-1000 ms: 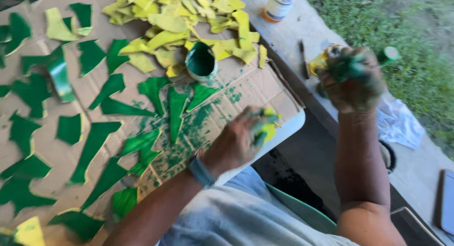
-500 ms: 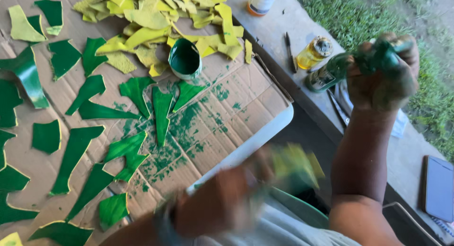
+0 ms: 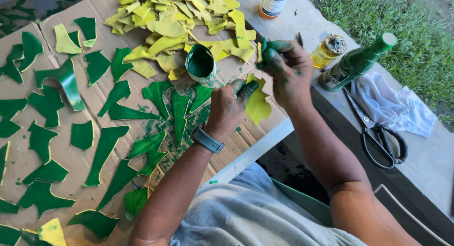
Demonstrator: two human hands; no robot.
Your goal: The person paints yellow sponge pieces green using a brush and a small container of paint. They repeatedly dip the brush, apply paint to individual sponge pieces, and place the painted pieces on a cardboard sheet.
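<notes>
While my left hand pinches one yellow shard and my right hand curls its paint-smeared fingers above it, many green-painted shards dry on the cardboard and the yellow pile waits.

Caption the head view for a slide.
Paint-stained left hand and right hand hold a yellow shard over cardboard strewn with green shards.

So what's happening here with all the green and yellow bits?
A person is colouring cut pieces green. The left hand holds a yellow piece; the paint-stained right hand is above it. A small cup of green paint sits on the cardboard among the green pieces, beside an unpainted yellow pile.
</notes>
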